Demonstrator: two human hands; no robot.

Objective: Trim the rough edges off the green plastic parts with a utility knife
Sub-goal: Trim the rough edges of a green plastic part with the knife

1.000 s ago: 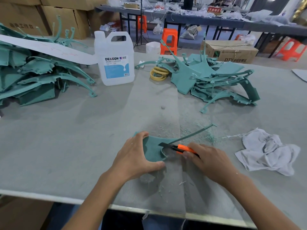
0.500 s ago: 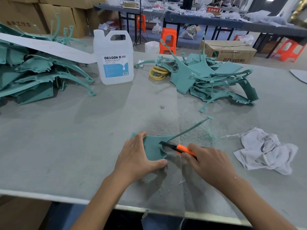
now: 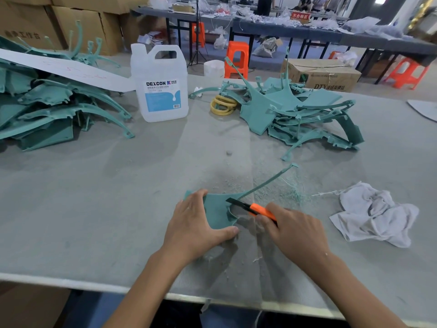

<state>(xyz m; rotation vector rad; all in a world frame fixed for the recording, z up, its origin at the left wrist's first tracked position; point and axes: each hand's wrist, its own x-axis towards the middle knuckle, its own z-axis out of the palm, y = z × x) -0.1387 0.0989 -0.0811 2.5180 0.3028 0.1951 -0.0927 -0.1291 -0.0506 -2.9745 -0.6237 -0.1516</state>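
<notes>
A green plastic part (image 3: 217, 213) with a long thin arm lies on the grey table near the front edge. My left hand (image 3: 196, 227) grips its wide end, fingers over the top edge and thumb under the lower edge. My right hand (image 3: 293, 229) holds an orange utility knife (image 3: 256, 210); its dark blade rests on the part where the thin arm joins the wide end. Green shavings (image 3: 287, 192) lie scattered beside the part.
Piles of green parts sit at the far right (image 3: 298, 114) and far left (image 3: 52, 107). A white DEXCON jug (image 3: 160, 84) and yellow rings (image 3: 222, 105) stand between them. A crumpled white cloth (image 3: 376, 214) lies right of my hands. A white board (image 3: 68, 71) rests on the left pile.
The part's thin arm has swung a little upward and away as my left hand turned the wide end. The knife blade has slid slightly along the edge.
</notes>
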